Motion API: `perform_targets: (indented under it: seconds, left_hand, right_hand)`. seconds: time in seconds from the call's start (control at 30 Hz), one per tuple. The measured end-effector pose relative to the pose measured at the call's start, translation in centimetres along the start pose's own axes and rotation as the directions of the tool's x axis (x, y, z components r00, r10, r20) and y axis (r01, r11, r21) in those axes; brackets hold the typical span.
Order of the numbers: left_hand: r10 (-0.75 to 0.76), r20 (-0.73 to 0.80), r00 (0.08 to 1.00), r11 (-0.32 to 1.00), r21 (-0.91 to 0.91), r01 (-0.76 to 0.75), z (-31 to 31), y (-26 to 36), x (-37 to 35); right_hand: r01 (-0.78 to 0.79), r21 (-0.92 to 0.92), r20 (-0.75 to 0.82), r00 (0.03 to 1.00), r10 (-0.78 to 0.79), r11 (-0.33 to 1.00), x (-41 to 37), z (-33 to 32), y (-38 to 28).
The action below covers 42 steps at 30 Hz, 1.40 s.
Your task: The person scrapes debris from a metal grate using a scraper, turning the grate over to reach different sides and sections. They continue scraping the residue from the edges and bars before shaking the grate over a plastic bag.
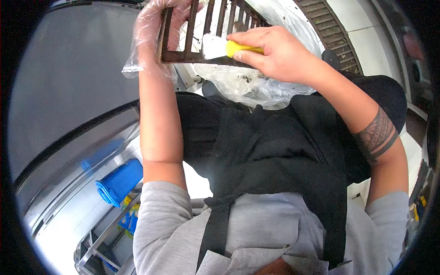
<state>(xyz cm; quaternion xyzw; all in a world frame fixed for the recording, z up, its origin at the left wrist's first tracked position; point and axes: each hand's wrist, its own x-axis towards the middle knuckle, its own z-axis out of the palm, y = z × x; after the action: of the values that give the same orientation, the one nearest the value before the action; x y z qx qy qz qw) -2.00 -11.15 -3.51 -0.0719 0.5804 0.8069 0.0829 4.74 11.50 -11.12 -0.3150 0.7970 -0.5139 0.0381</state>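
Note:
A dark, rusty-looking slatted metal grate is held up at the top centre. My left hand, in a clear plastic glove, grips the grate's left end. Bare and coming from the right, my right hand is closed on the yellow handle of a scraper. The scraper's pale, wide blade lies against the slats near the grate's lower edge. Beneath and behind the grate spreads a clear plastic bag with dark bits in it.
A second slatted grate lies over the light tiled floor at the upper right. A large dark grey surface fills the upper left. Lower left are a blue bin and a metal rack. My legs are below the bag.

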Motion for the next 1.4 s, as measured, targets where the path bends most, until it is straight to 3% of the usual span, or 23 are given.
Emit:
perform_targets:
  seconds: [0.2,0.3,0.37,0.43,0.5,0.67,0.77,0.93,1.1,1.23,1.3,1.33,1.4]
  left_hand:
    - [0.062,-0.066,0.996,0.996,0.068,-0.057,1.5,-0.1,-0.7]
    - [0.101,0.009,0.995,0.984,0.148,-0.101,1.7,0.3,-1.3]
    - [0.111,-0.003,0.994,0.982,0.155,-0.109,1.8,0.3,-1.4]
    - [0.107,0.035,0.994,0.985,0.134,-0.111,1.4,0.0,-1.2]
    - [0.105,0.036,0.994,0.984,0.14,-0.109,1.1,0.0,-1.2]
    - [0.125,0.042,0.991,0.981,0.146,-0.13,1.9,0.4,-2.0]
    - [0.137,0.048,0.989,0.98,0.136,-0.142,1.7,0.4,-1.7]
    - [0.127,0.052,0.991,0.981,0.142,-0.133,1.4,0.4,-1.3]
    - [0.108,0.032,0.994,0.983,0.147,-0.111,1.8,0.1,-1.5]
    - [0.123,0.028,0.992,0.984,0.123,-0.125,2.3,0.2,-2.0]
    - [0.129,0.028,0.991,0.984,0.124,-0.132,2.4,0.1,-2.1]
    - [0.142,0.022,0.99,0.98,0.135,-0.143,2.5,0.0,-2.1]
    - [0.156,0.016,0.988,0.976,0.149,-0.156,2.3,-0.1,-2.0]
  right_hand:
    - [-0.132,0.043,-0.021,0.991,0.133,0.99,-0.1,1.4,0.0]
    - [-0.087,0.028,-0.073,0.993,0.088,0.996,-0.5,2.2,0.1]
    - [-0.129,0.07,-0.057,0.989,0.133,0.989,-0.9,2.9,0.2]
    - [-0.105,0.177,-0.11,0.986,0.126,0.979,-1.3,4.1,0.6]
    - [-0.066,0.173,-0.142,0.986,0.091,0.983,-1.2,4.2,0.1]
    - [-0.347,0.209,0.019,0.936,0.351,0.914,-1.3,3.2,-2.1]
    - [-0.227,0.209,-0.06,0.968,0.244,0.951,-1.3,3.8,-3.0]
    - [-0.298,0.216,0.032,0.954,0.299,0.93,-0.5,2.3,-2.8]
    - [-0.441,0.338,0.213,0.896,0.389,0.832,0.0,0.3,-3.0]
    - [-0.467,0.296,0.297,0.874,0.384,0.833,0.4,-1.1,-2.8]
    - [-0.567,0.313,0.382,0.81,0.445,0.762,0.8,-2.0,-3.6]
    - [-0.567,0.313,0.383,0.81,0.445,0.762,0.6,-1.6,-3.1]
    - [-0.332,0.252,0.188,0.938,0.291,0.909,0.5,-0.4,-1.9]
